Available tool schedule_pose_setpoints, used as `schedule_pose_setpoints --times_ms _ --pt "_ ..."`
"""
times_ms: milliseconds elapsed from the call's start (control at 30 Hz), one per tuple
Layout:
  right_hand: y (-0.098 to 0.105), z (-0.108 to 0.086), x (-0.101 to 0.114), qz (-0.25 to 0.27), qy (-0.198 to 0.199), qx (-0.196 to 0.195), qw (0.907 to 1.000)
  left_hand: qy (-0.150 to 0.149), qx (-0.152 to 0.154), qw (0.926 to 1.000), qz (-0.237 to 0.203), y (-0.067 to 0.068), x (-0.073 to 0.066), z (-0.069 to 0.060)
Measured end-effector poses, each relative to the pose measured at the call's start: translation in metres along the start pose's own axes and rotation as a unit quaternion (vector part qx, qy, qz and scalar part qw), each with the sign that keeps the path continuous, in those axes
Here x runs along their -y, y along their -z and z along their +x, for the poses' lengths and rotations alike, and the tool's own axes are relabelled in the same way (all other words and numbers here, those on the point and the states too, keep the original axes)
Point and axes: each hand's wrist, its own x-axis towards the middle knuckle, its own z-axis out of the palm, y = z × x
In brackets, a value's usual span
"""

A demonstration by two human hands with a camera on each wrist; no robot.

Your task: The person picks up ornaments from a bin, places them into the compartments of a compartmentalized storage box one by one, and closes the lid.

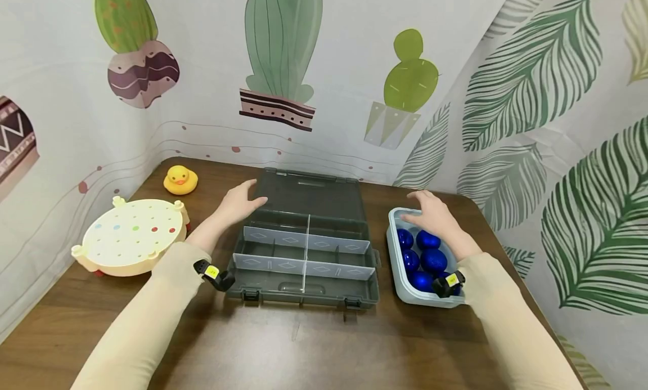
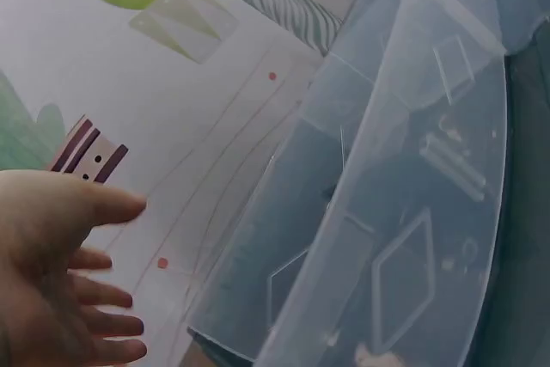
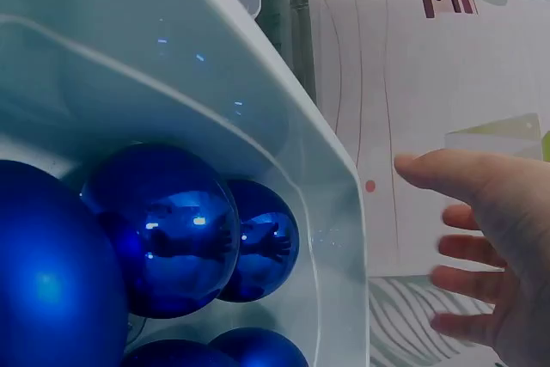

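Observation:
A dark grey plastic organizer box [image 1: 289, 288] lies with its lid [image 1: 311, 194] folded back, its tray split into compartments by pale translucent dividers [image 1: 331, 244]. My left hand [image 1: 239, 203] hovers by the lid's left edge, thumb and fingers spread, holding nothing. To the right stands a light blue plastic tub [image 1: 397, 280] with several blue balls [image 1: 433, 261], some shiny and some matte. Over the tub's far part is my right hand [image 1: 434, 214], fingers apart and nothing in them. In the right wrist view the shiny balls [image 3: 163, 229] sit below the tub's rim.
A cream round pegboard-like toy [image 1: 134, 235] with small feet and coloured dots sits at the left. Behind it a yellow rubber duck [image 1: 180, 179] stands near the table's back edge. Printed cloth [image 1: 202, 69] hangs behind and right of the wooden table [image 1: 243, 350].

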Motion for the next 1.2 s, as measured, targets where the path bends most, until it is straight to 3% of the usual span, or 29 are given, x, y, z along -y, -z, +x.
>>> schedule_pose_setpoints --times_ms 167,433,700,967,1200 --pt "-0.001 -0.002 -0.004 0.019 0.005 0.001 0.9998 0.052 -0.008 0.9977 -0.042 -0.002 0.005 -0.007" --pt "-0.002 -0.005 -0.006 0.036 -0.003 0.051 0.9980 0.114 0.028 0.9833 -0.139 -0.005 0.014 -0.017" --pt "-0.005 -0.006 -0.010 0.035 -0.002 0.105 0.9939 0.128 0.039 0.9812 -0.140 -0.009 0.026 -0.021" --pt "-0.007 -0.005 -0.014 0.033 -0.001 0.139 0.9898 0.152 0.073 0.9597 -0.225 -0.018 0.040 -0.024" --pt "-0.012 -0.001 -0.017 0.051 0.022 0.161 0.9854 0.130 0.051 0.9581 -0.250 -0.023 0.050 -0.028"
